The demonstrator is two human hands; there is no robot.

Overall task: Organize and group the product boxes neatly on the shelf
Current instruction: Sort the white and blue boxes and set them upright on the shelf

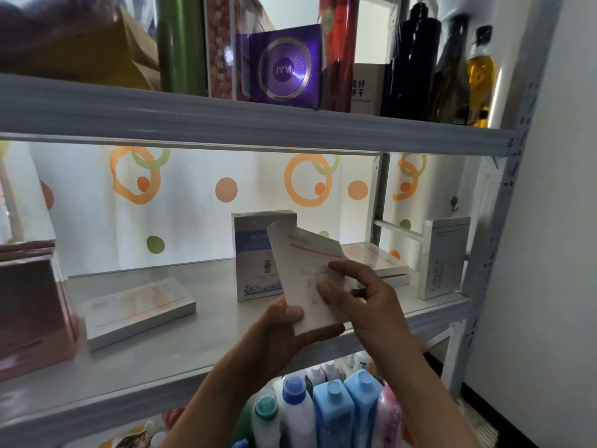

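Holding the flat white cardboard box with a thin red stripe [300,273] tilted above the grey shelf board [206,324], I clamped it with my left hand [284,331] underneath and my right hand [358,302] pinching its face, presumably to carry it toward the matching flat white striped box [139,310] lying left.

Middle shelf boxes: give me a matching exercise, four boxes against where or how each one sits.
Boxes:
1. white box with red line
2. blue-and-grey box
3. flat white box
4. tall white box

States:
A. upright by the right post
B. lying flat, left of centre
C. held in both hands
D. upright at centre, behind the held box

Pairs: 1-C, 2-D, 3-B, 4-A
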